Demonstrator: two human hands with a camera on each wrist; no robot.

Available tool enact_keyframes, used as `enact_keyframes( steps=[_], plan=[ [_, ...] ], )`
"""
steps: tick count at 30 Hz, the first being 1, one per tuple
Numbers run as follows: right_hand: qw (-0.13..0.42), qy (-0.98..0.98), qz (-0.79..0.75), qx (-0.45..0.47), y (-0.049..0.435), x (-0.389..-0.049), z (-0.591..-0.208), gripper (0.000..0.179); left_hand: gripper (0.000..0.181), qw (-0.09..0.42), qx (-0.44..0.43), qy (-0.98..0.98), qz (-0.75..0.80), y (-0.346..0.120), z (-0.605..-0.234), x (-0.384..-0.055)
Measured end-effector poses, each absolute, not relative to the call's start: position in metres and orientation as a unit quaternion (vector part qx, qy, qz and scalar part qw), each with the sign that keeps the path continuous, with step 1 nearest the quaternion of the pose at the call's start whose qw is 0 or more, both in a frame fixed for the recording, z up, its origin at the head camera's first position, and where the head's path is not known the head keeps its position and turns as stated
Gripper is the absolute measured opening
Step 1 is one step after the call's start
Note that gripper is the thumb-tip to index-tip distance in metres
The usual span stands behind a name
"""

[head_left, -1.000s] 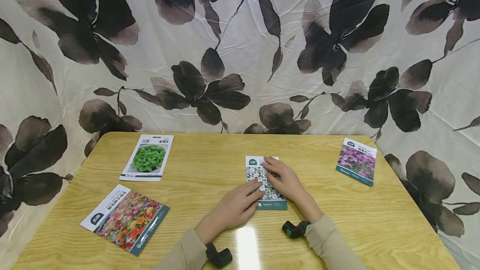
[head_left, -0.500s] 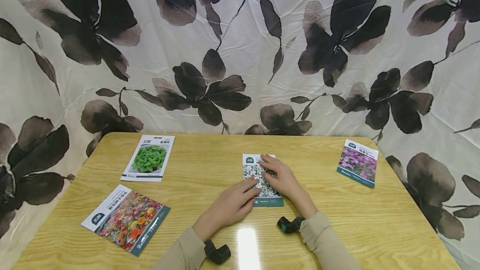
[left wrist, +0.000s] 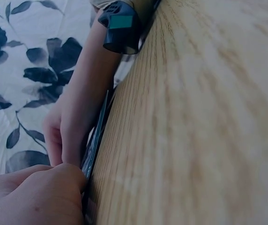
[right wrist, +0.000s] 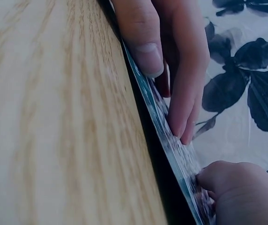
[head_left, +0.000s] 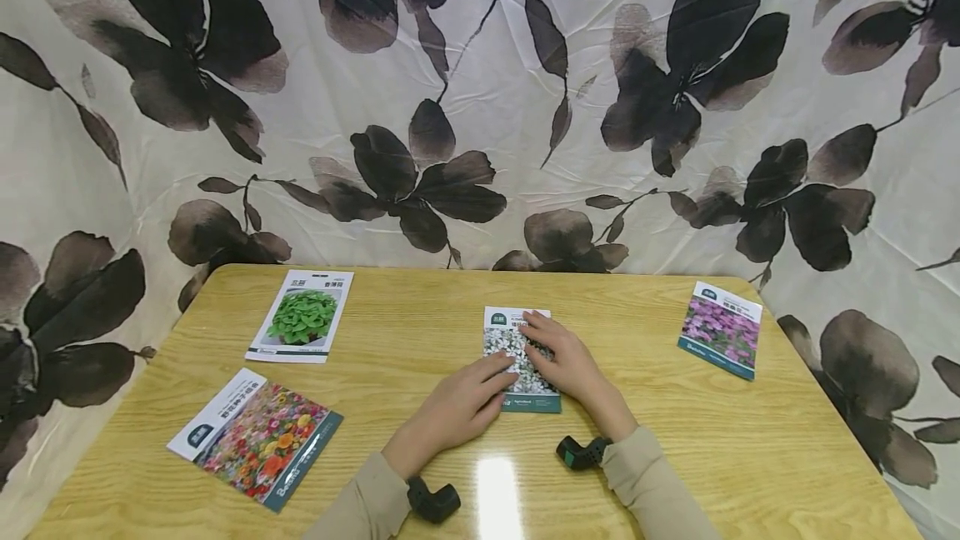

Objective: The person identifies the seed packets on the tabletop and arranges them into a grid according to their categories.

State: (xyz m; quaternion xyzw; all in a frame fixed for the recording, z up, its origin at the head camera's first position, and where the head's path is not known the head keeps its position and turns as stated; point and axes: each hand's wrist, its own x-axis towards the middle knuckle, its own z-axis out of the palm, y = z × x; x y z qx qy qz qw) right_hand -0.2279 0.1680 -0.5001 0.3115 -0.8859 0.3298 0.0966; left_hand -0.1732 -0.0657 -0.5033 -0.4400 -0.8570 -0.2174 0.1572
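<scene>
A seed packet with white flowers (head_left: 501, 341) and a teal bottom band lies face up near the middle of the table. My left hand (head_left: 461, 401) rests on its lower left part, fingers extended across the flower picture. On its upper right side lies my right hand (head_left: 567, 358), fingers stretched over the print and hiding part of it. In the right wrist view, fingertips touch the packet's face (right wrist: 183, 152), and a dark gap shows under its near edge. The left wrist view catches the packet (left wrist: 95, 136) edge-on beside both hands.
At left are a green-leaf seed packet (head_left: 303, 317) and a larger mixed-flower packet (head_left: 258, 440) set at an angle. A purple-flower packet (head_left: 720, 329) lies near the right edge of the wooden table (head_left: 405, 315). A floral cloth (head_left: 300, 107) hangs behind.
The white-flower packet has slid slightly left and away from me, with both hands moving along on it. The other packets have stayed in place; the head view has shifted a little.
</scene>
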Motion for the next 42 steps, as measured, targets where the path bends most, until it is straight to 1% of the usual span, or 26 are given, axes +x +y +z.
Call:
enact_keyframes(
  steps=[17, 24, 34, 42],
  plan=[
    [0.115, -0.881, 0.324, 0.326, 0.159, -0.229, -0.502, 0.036, 0.035, 0.156, -0.428, -0.862, -0.222, -0.073, -0.505, -0.175],
    [0.107, -0.884, 0.326, 0.317, 0.156, -0.229, -0.503, 0.035, 0.035, 0.149, -0.422, -0.866, -0.225, -0.074, -0.504, -0.176],
    [0.103, -0.886, 0.331, 0.308, 0.15, -0.229, -0.502, 0.035, 0.035, 0.159, -0.422, -0.86, -0.238, -0.078, -0.505, -0.18],
    [0.114, -0.884, 0.329, 0.311, 0.146, -0.23, -0.503, 0.035, 0.035, 0.156, -0.419, -0.863, -0.235, -0.081, -0.505, -0.183]
  ],
)
